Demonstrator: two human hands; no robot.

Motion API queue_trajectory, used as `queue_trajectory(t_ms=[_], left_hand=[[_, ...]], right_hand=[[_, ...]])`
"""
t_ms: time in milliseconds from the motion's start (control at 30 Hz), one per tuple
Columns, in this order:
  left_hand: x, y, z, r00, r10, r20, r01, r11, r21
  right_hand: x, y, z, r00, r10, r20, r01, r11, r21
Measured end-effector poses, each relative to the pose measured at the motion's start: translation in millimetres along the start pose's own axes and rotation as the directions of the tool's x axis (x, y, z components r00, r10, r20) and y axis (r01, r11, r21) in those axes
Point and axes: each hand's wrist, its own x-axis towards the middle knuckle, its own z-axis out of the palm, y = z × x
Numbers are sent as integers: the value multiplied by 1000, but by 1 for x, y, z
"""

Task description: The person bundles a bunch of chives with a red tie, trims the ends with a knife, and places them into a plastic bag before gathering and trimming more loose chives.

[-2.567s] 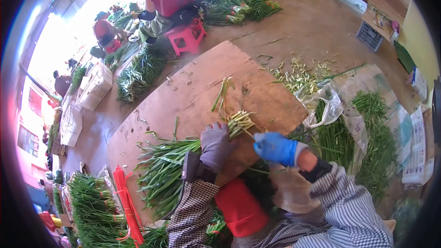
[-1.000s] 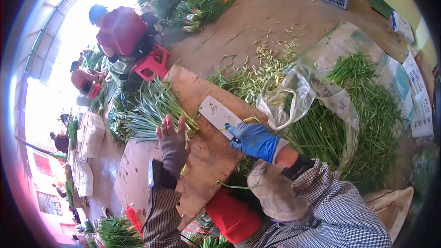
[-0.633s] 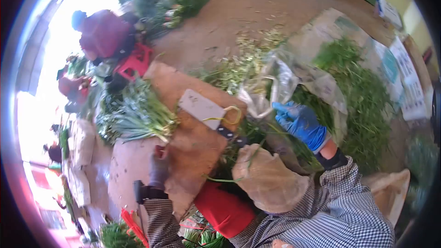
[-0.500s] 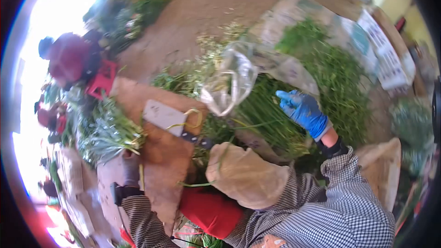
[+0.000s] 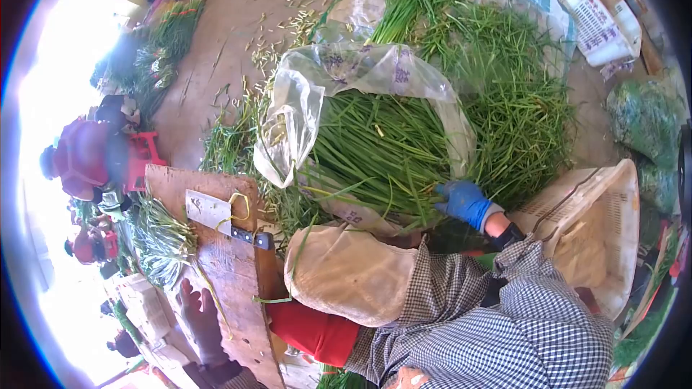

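**While we dug in the stalks [image 5: 375, 144], the cleaver [image 5: 213, 212] lay loose**

Our right hand [image 5: 465, 202] closed on some of them in the bag [image 5: 346, 72]. Our left hand [image 5: 198, 310] lay open on the board [image 5: 231, 274]. A blind pull might have knocked the cleaver off the board's edge. Half a second earlier the right hand hovered above, fingers spread.

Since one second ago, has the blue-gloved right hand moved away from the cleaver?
Yes. The right hand has gone rightward, off the wooden board where the cleaver lies, into the green stalks at the plastic bag's edge.
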Motion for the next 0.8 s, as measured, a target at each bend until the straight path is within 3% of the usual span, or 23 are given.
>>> queue_trajectory(t_ms=[33,67,100,167,200,233,300,333,400,433,500,533,600,800], left_hand=[[-7,23,4,998,60,-10,-61,996,-67],[-14,65,11,978,206,-19,-206,979,-8],[-22,111,25,938,346,-19,-344,938,50],[-35,174,70,803,596,5,-593,800,-89],[-43,207,92,741,656,144,-669,740,69],[-50,231,130,731,678,76,-645,723,-247],[-70,273,191,640,690,338,-605,724,-333],[-79,288,217,574,674,465,-627,727,-280],[-100,298,266,469,603,645,-674,717,-181],[-107,295,289,440,559,703,-692,710,-131],[-126,283,309,421,473,774,-686,724,-69],[-128,282,309,400,379,834,-682,732,-6],[-130,274,310,365,359,859,-677,735,-19],[-137,260,318,285,335,898,-587,802,-113]], right_hand=[[-1,5,12,1000,0,2,0,1000,12],[-3,11,27,999,-32,-8,33,999,42],[-5,16,36,998,-64,-19,66,996,68],[-12,28,35,995,-87,-41,91,989,119],[-14,32,32,992,-110,-68,120,980,158],[-14,32,22,992,-109,-70,119,980,160],[-9,33,2,996,-66,54,66,998,7],[-8,32,2,997,-59,57,59,998,11],[-4,29,1,980,-143,-142,139,990,-34],[0,28,4,980,-142,-137,140,990,-29],[16,31,12,978,-201,50,206,968,-143],[22,36,16,979,-199,51,204,969,-138],[31,41,31,958,-276,81,285,950,-127],[30,39,12,927,-279,250,311,945,-100]])
